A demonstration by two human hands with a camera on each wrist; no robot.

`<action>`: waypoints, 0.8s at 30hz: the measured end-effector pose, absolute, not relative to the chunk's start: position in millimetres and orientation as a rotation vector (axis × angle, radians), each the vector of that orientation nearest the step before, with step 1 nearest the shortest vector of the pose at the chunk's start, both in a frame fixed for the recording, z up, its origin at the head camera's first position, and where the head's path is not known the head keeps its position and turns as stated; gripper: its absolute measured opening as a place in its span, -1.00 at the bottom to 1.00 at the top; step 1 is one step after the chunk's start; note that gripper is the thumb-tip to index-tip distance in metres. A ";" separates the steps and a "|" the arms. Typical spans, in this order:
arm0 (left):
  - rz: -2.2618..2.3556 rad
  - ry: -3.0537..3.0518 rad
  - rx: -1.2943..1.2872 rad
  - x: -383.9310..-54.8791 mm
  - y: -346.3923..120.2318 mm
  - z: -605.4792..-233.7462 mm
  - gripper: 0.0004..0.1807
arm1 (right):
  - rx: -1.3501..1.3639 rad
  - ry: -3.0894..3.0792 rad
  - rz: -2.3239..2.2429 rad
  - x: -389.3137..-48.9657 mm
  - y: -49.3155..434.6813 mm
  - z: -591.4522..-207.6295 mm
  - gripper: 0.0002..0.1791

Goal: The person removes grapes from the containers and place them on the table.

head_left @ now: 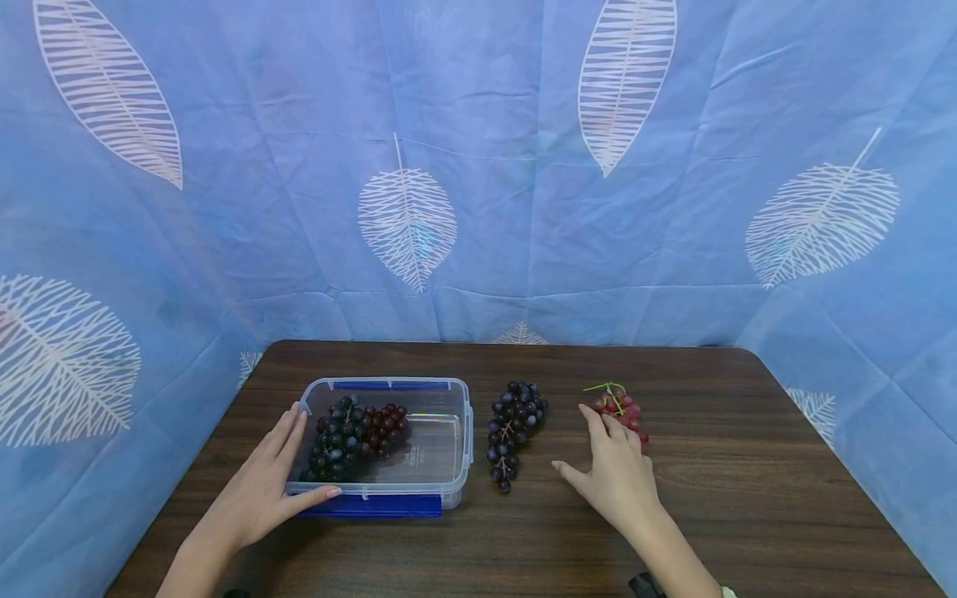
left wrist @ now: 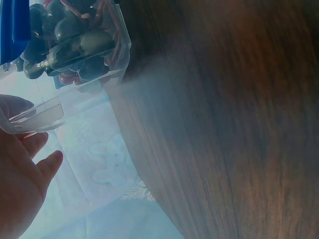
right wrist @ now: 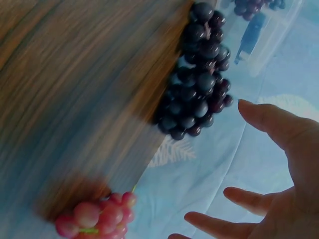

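A clear plastic storage box (head_left: 437, 448) with blue clips sits open-topped on the left of the table. In it lie a bunch of dark grapes (head_left: 335, 444) and a bunch of dark red grapes (head_left: 386, 428). My left hand (head_left: 257, 490) rests on the box's near left corner, its fingers extended along the left side and its thumb over the front edge. A bunch of black grapes (head_left: 514, 419) lies right of the box. My right hand (head_left: 622, 477) is spread near a bunch of red grapes (right wrist: 107, 216), partly hiding it in the head view; nothing is in its grasp.
All of this stands on a dark wooden table (head_left: 748, 482). Behind it and at both sides hangs a blue cloth (head_left: 478, 232) printed with white leaves. A green stem (head_left: 606, 386) sticks out from the red grapes.
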State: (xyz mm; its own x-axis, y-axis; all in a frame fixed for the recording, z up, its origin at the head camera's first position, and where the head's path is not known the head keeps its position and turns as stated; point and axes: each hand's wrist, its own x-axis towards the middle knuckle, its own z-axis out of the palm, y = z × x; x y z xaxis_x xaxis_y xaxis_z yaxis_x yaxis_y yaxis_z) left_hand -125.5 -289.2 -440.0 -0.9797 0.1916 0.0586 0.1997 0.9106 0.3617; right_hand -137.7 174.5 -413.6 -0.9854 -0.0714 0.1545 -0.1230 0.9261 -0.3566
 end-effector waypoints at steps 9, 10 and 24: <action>-0.589 -3.046 -0.320 -126.0 -289.3 -440.2 0.32 | 0.285 -2.871 0.569 -134.1 150.5 -412.0 -0.05; -0.592 -3.047 -0.320 -126.0 -289.4 -440.1 0.32 | 0.303 -2.858 0.577 -134.2 147.8 -411.6 -0.07; -0.613 -3.048 -0.313 -125.3 -288.6 -439.5 0.31 | 0.673 -2.691 0.690 -147.0 111.1 -402.7 -0.16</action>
